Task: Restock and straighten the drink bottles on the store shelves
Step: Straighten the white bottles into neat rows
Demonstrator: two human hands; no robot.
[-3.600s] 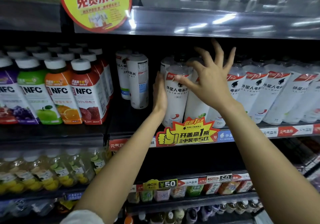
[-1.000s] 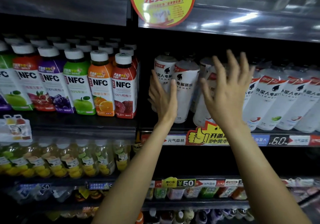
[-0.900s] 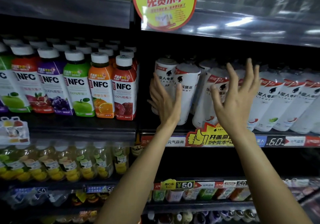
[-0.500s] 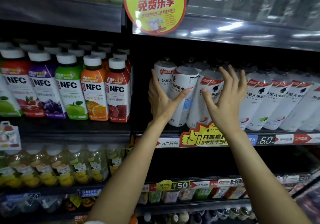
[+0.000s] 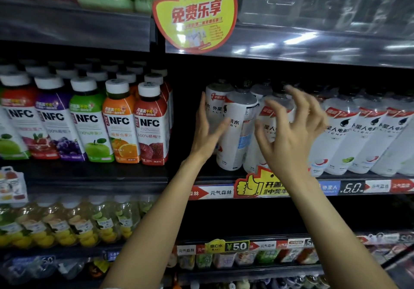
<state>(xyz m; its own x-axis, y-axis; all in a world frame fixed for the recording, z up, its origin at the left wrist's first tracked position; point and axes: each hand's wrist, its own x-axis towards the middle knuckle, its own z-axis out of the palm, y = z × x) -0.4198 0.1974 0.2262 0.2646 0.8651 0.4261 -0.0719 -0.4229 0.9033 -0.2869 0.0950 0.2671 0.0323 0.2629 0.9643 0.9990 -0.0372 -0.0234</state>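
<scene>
White electrolyte-water bottles stand in a row on the middle shelf (image 5: 215, 178). The leftmost front white bottle (image 5: 237, 132) is turned so its label faces sideways. My left hand (image 5: 207, 132) is at that bottle's left side, fingers straight, thumb toward its front. My right hand (image 5: 291, 132) is in front of the neighbouring white bottle (image 5: 268, 127), fingers spread and loosely bent, blurred, gripping nothing that I can see. More white bottles (image 5: 363, 136) lean to the right along the shelf.
NFC juice bottles (image 5: 121, 123) with white caps fill the shelf to the left. Clear bottles with yellow fruit (image 5: 67, 226) stand below them. A yellow promo sign (image 5: 195, 17) hangs from the upper shelf edge. Price tags (image 5: 351, 187) and a thumbs-up sign (image 5: 259, 184) line the shelf front.
My right hand has pulled back slightly from the bottles and its fingers have bent. The left hand stays at the leftmost bottle's side. The front bottle's label has turned further sideways.
</scene>
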